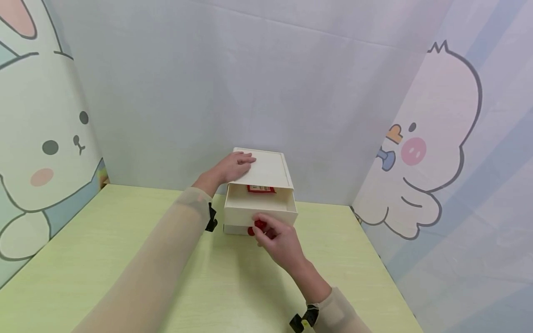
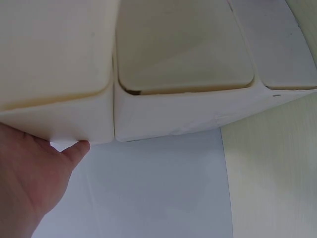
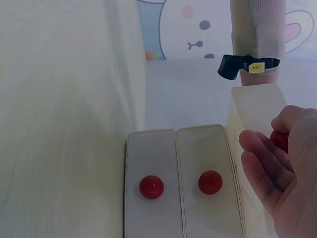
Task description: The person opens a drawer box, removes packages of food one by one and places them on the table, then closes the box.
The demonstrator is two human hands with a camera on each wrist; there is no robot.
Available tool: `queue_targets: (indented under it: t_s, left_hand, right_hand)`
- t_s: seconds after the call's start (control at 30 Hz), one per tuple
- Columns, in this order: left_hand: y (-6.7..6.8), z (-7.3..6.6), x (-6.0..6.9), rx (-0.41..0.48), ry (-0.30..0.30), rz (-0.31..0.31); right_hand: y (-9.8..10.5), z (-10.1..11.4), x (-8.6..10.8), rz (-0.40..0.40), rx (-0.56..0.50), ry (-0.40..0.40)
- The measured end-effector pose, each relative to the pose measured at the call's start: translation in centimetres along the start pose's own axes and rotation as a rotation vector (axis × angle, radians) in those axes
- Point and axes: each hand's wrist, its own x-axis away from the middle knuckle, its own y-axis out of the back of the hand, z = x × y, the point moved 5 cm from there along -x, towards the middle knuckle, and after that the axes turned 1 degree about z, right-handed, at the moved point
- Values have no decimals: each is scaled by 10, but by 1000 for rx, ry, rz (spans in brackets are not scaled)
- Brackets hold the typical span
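Observation:
A small white drawer cabinet [image 1: 266, 167] stands against the back curtain, its top drawer [image 1: 239, 215] pulled out toward the person. Inside that drawer, toward the back, lies a red packet with a white label [image 1: 261, 189]. The left hand [image 1: 234, 167] rests on the cabinet's top at the left; in the left wrist view this hand [image 2: 34, 178] has its thumb at the edge. Thumb and fingers of the right hand [image 1: 283, 240] pinch the red round knob [image 1: 260, 224] of the pulled-out drawer. The right wrist view shows the knob [image 3: 280, 141] partly hidden by the hand [image 3: 292, 173].
Two lower drawers with red knobs [image 3: 151, 187] are closed, seen in the right wrist view. The cabinet is on a light green table [image 1: 200, 286]. A grey curtain [image 1: 266, 83] hangs behind, with cartoon animals printed at both sides. Black straps are on both wrists.

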Motion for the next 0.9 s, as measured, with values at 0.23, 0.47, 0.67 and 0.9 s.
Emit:
queue_targets:
  t_s: [0.23, 0.47, 0.67, 0.9]
  left_hand:
    - [0, 1, 1, 11, -2, -1]
    - [1, 0, 2, 20, -11, -1]
    - [1, 1, 1, 16, -17, -3]
    - [0, 0, 1, 8, -28, 0]
  right_hand:
    - [0, 0, 2, 5, 4, -4]
    - [0, 3, 3, 9, -3, 5]
    - [0, 5, 5, 10, -1, 11]
    - [0, 5, 8, 5, -1, 25]
